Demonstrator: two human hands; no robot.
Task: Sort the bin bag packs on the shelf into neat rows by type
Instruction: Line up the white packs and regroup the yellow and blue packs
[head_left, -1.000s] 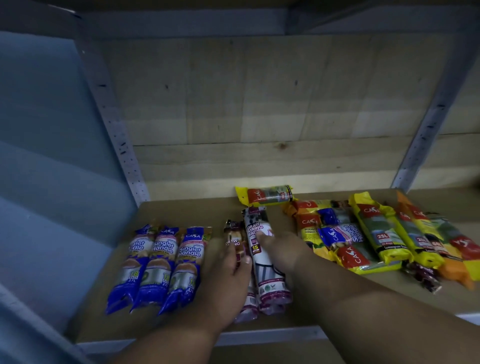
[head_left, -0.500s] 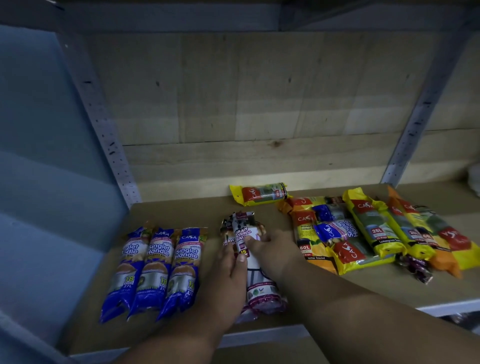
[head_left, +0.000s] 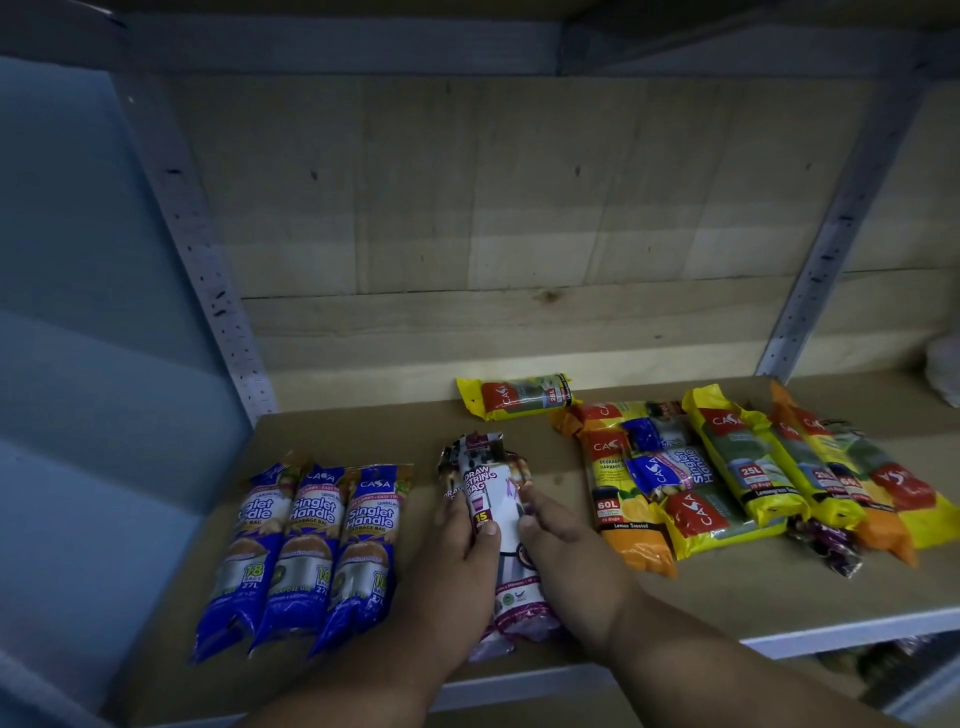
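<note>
Hands meet at lower centre of the frame on the drawstring packs (head_left: 493, 499), which lie lengthwise on the shelf (head_left: 363, 431); left hand (head_left: 457, 561) lies over the left pack with fingers bent onto it and the thumb pressed on the white label of the upper pack; right hand (head_left: 566, 551) sits against the right side of that upper pack, fingers curled along its edge, so both hands clasp the pair between them; a second drawstring pack shows beneath and to the left, mostly hidden. Left of them, apart, three blue singlet packs (head_left: 311, 545) lie side by side in a neat row, touching. Right of centre, a loose heap: an orange 60L pack (head_left: 618, 499), two more blue packs (head_left: 670, 467) lying across it, yellow packs (head_left: 737, 462) overlapping toward the right edge, and a small dark purple pack (head_left: 826, 545) at the heap's front. One yellow roll (head_left: 519, 397) lies crosswise alone near the wooden back wall (head_left: 467, 234), above centre.
</note>
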